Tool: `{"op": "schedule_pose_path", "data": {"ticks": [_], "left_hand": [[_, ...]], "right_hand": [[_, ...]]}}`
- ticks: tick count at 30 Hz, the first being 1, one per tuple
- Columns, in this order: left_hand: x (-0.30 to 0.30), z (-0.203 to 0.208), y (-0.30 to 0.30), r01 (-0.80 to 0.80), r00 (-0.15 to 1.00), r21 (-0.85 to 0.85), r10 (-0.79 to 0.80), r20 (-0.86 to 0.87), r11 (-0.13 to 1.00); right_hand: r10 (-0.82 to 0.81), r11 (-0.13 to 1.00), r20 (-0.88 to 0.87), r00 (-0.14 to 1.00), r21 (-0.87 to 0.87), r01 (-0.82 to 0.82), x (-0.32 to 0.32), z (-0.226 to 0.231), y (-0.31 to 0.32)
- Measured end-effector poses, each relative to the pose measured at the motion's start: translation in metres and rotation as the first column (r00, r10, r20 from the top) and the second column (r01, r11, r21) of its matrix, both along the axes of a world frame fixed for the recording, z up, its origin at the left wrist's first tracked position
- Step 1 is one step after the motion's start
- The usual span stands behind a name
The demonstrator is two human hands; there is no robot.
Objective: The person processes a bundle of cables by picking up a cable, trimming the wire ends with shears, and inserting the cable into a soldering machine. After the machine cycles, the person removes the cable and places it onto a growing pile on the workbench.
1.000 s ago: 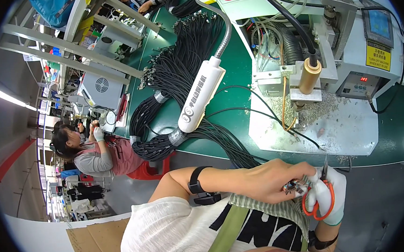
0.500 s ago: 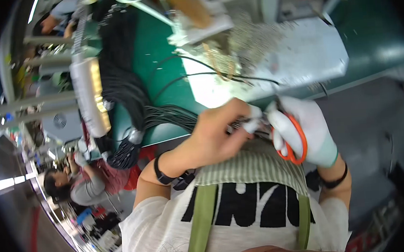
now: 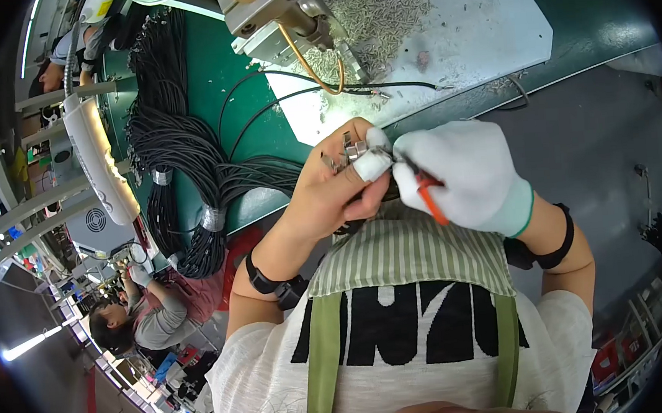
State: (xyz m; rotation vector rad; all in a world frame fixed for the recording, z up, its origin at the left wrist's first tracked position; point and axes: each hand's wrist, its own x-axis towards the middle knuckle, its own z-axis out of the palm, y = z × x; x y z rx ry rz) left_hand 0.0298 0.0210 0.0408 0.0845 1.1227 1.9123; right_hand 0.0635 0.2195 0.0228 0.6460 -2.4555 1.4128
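Observation:
My left hand (image 3: 326, 188), bare but with white wraps on its thumb and a fingertip, is closed around small silvery metal connectors (image 3: 355, 150). They look like the end of a black cable, though my fingers hide most of it. My right hand (image 3: 467, 174), in a white glove, grips a pair of scissors with orange-red handles (image 3: 430, 202). The blades are hidden behind the glove and fingers. Both hands' fingertips meet in front of my striped apron (image 3: 411, 254), at the table's near edge. Two black cables (image 3: 277, 99) lie just beyond, their ends on a white plate.
Thick bundles of black cable (image 3: 181, 144) lie on the green table (image 3: 238, 29) to the left. A metal press (image 3: 283, 18) stands beyond my hands, with many small metal bits (image 3: 379, 19) piled beside it on the white plate (image 3: 488, 34). A lit lamp (image 3: 101, 157) and another person (image 3: 154, 315) are at left.
The scissors have turned in my right hand, so their loops, plainly seen before, are now mostly covered. Both hands sit higher in the picture and closer together; the whole view has shifted.

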Motion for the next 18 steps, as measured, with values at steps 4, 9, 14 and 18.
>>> {"op": "schedule_pose_path", "data": {"ticks": [4,9,14,18], "left_hand": [[0.004,0.013,-0.001,-0.062,0.992,-0.158,0.044,-0.114,0.985],[0.004,0.007,-0.003,-0.303,0.869,-0.31,0.128,-0.478,0.901],[0.006,0.006,0.0,-0.411,0.796,-0.341,0.151,-0.586,0.845],[0.008,0.005,0.007,-0.412,0.827,-0.305,0.212,-0.521,0.859]], "right_hand": [[-0.015,1.0,0.121,0.993,0.011,0.014,0.0,0.007,0.003],[-0.185,0.969,-0.093,0.978,0.148,0.197,-0.004,0.011,-0.008],[-0.198,0.923,-0.182,0.963,0.296,0.246,0.005,0.016,-0.009],[-0.164,0.898,-0.053,0.985,0.406,0.171,0.01,0.012,-0.012]]}}
